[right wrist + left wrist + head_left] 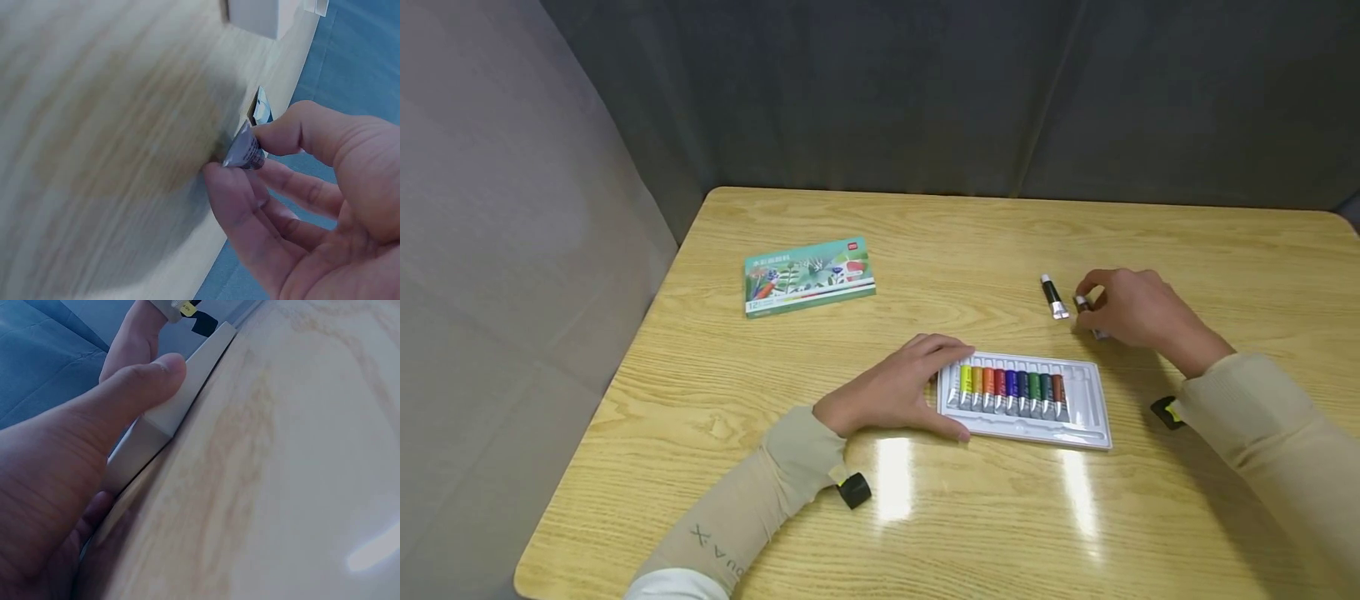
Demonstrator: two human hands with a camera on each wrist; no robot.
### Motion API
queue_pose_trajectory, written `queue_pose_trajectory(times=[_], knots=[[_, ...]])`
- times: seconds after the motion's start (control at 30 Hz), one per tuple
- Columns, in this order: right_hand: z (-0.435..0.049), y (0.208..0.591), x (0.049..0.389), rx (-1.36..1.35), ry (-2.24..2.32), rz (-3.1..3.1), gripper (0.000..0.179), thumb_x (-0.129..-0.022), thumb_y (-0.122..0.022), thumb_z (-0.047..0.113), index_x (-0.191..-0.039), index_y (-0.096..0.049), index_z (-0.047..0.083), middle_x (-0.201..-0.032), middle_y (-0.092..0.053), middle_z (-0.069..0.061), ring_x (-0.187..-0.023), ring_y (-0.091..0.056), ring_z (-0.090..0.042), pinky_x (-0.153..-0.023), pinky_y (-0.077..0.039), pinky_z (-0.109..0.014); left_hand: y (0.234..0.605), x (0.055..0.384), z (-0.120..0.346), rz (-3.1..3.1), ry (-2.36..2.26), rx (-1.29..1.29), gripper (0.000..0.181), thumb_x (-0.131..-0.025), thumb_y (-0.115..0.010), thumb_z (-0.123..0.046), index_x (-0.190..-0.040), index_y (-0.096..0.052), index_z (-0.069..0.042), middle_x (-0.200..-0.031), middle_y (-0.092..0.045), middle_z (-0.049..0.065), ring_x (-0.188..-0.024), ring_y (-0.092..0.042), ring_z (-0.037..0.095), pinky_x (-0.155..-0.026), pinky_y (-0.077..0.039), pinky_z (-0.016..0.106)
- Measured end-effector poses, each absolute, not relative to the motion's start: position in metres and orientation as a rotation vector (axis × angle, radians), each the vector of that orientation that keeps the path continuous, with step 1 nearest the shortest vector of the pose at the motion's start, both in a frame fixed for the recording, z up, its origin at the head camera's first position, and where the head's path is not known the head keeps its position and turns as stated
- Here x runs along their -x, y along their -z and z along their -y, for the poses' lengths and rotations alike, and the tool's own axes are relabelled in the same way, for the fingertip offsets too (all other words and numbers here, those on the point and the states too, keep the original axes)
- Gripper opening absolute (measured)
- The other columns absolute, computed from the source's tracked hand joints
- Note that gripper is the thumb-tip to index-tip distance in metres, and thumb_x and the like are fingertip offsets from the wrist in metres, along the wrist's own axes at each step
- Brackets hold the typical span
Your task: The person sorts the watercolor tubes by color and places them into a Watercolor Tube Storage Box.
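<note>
My left hand (906, 390) holds the left end of a white plastic paint tray (1084, 396), thumb at the near edge and fingers at the far edge. In the left wrist view the thumb lies against the tray's side wall (181, 400). Coloured paint tubes (1000, 387), yellow through brown, stand in a row inside; the slots at the right end hold none. Beyond the tray's right end, my right hand (1138, 308) pinches a small dark paint tube (245, 149) low over the table, partly hidden by fingers. Just left of it lies a black paint tube (1051, 293).
A green printed paint box (808, 277) lies flat at the back left of the wooden table (700, 417). A dark curtain (865, 100) hangs behind the table's far edge, and a grey cloth (512, 250) covers the left side.
</note>
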State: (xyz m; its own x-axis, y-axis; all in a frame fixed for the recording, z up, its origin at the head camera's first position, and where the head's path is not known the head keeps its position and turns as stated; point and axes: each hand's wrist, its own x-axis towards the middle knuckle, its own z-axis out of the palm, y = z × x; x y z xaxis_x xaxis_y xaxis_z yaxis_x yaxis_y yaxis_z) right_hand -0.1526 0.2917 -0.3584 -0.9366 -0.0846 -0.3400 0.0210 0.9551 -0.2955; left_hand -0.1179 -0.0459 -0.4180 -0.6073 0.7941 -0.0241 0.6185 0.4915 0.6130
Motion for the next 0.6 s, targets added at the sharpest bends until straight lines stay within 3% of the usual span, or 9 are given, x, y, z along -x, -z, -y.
queue_pose_trajectory(times=[0.6], knots=[[-0.290, 0.358, 0.125, 0.050, 0.461, -2.790, 0.043, -0.092, -0.073, 0.025, -0.125, -0.060, 0.000, -0.106, -0.074, -0.026, -0.073, -0.065, -0.021, -0.057, -0.047, -0.030, 0.417, 0.117, 0.046, -2.429, -0.819, -1.182, 0.111, -0.073, -0.083, -0.070, -0.162, -0.036, -0.023, -0.163, -0.039, -0.005, -0.150, -0.037, 0.014, -0.126, -0.038, 0.036]])
